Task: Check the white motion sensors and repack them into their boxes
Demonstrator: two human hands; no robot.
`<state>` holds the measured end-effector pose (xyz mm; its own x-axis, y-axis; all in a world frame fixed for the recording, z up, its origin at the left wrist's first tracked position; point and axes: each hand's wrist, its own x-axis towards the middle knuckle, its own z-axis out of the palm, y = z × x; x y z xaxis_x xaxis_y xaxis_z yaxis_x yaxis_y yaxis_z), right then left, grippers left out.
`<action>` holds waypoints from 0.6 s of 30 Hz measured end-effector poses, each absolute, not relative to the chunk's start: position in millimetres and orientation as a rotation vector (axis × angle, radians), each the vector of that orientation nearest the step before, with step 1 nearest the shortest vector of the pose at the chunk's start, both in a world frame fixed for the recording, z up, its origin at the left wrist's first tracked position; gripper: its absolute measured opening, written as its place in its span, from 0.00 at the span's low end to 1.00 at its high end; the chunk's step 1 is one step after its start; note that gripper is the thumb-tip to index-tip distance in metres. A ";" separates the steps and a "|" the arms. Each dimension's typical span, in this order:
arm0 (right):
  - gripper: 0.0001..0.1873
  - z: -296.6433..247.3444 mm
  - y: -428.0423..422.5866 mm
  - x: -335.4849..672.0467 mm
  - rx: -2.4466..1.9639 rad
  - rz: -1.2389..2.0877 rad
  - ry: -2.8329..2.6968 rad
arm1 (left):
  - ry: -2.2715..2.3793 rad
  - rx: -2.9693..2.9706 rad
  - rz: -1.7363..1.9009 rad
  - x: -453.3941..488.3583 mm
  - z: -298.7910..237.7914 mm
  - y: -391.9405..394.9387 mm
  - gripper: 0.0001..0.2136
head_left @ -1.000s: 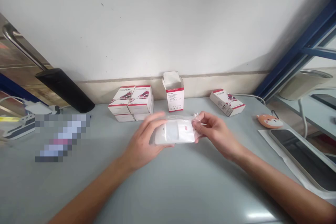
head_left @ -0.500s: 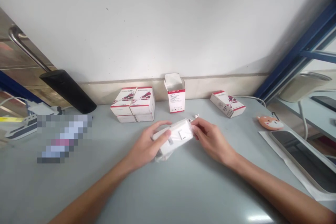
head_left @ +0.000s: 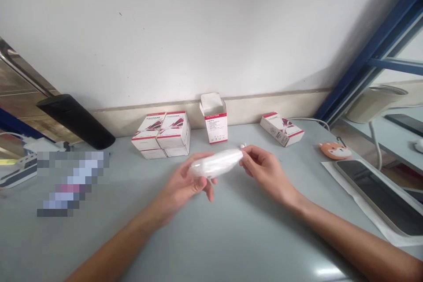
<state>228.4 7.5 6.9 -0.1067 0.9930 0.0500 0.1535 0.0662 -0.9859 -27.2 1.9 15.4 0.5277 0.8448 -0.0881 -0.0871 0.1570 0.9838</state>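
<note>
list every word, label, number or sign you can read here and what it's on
"DETECTOR": red band of the open, upright white-and-red cardboard box.
Too small to read: the lines and symbols below that band.
Too blurred to read: titles on the stacked white-and-red cardboard boxes and the white-and-red cardboard box lying flat.
No readable text: the white plastic-wrapped object.
Hidden by pixelation: the blue-grey patch.

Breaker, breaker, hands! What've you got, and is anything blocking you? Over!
Left grip holding plastic-wrapped white device. Right grip pinching its right end. Open DETECTOR box standing beyond, apart from both; nothing seen blocking. Over.
</note>
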 end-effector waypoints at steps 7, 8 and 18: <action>0.16 2.8 -3.4 223.7 -1.107 0.882 -1.504 | 0.946 1.006 0.761 -17.4 15.9 5.2 0.23; 0.14 2.3 -4.5 224.0 -1.068 0.820 -1.553 | 0.913 0.928 0.727 -17.6 17.8 5.4 0.23; 0.17 6.6 -10.9 225.0 -0.785 0.972 -1.915 | 0.988 0.831 0.634 -21.9 21.2 8.2 0.24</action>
<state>225.0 -10.9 6.6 -0.4610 0.7968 0.3907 0.1552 0.5059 -0.8485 -21.9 8.2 21.2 0.4220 0.7816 -0.4594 -0.0927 0.5412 0.8357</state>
